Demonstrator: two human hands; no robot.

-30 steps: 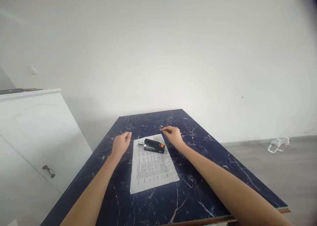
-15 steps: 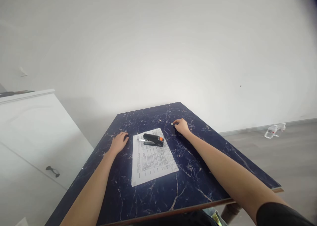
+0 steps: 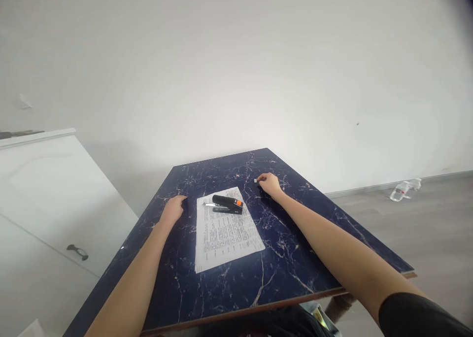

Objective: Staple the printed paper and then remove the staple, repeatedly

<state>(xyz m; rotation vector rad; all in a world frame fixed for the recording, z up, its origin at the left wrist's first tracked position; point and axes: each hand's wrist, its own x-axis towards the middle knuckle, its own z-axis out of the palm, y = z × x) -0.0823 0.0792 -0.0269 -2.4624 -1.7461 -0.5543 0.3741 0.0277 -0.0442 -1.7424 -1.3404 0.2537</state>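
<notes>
A printed sheet of paper [image 3: 226, 234] lies on the dark blue marbled table [image 3: 288, 258]. A black stapler [image 3: 226, 204] with an orange tab rests on the sheet's far end. My left hand [image 3: 173, 210] lies on the table just left of the paper, fingers loosely curled, holding nothing that shows. My right hand [image 3: 269, 184] rests on the table to the right of the stapler, fingertips pinched next to a tiny white piece [image 3: 255, 180]; whether it grips the piece is too small to tell.
A white cabinet [image 3: 44, 199] with a dark handle stands close to the table's left side. A clear plastic bottle [image 3: 402, 190] lies on the grey floor at the right by the wall. The table's near edge is right before me.
Both hands dropped from hovering beside the stapler onto the table. The right hand moved right and away from the stapler; the left one settled left of the paper.
</notes>
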